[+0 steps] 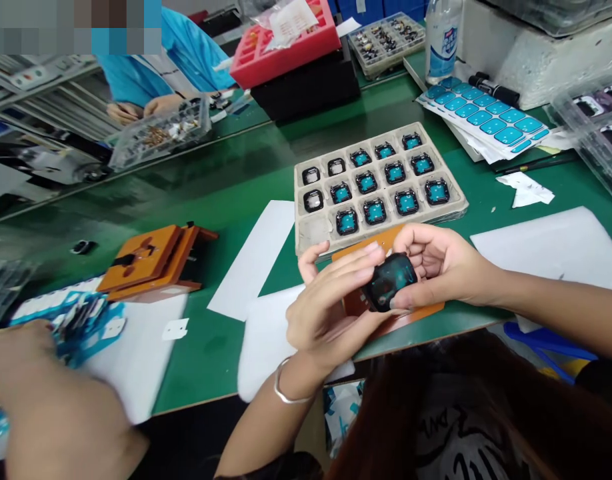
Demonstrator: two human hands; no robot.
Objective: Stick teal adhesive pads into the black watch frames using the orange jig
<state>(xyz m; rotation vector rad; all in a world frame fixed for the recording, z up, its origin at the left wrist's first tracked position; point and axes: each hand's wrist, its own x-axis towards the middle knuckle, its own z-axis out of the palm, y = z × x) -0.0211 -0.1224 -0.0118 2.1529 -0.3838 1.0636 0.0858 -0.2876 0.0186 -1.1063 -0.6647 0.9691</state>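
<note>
A black square watch case point(392, 281) with a dark, teal-tinted face is held tilted above an orange board. Pinched by its right edge, it sits between the thumb and curled fingers of my right hand point(443, 267). My left hand point(326, 303), with a silver bangle at the wrist, grips it from the left, fingers along the top and thumb underneath. Just beyond is a beige tray point(316, 232) of similar cases; most show teal film, while several at the left look white inside. The orange board point(426, 310) lies partly hidden under my hands.
Orange fixture point(146, 260) and white paper point(256, 260) lie left. A co-worker's blurred arm point(61, 400) reaches over blue-backed pieces; another person in blue sits opposite. A red tray point(286, 50), bottle point(442, 40) and teal sticker sheets point(486, 113) stand behind.
</note>
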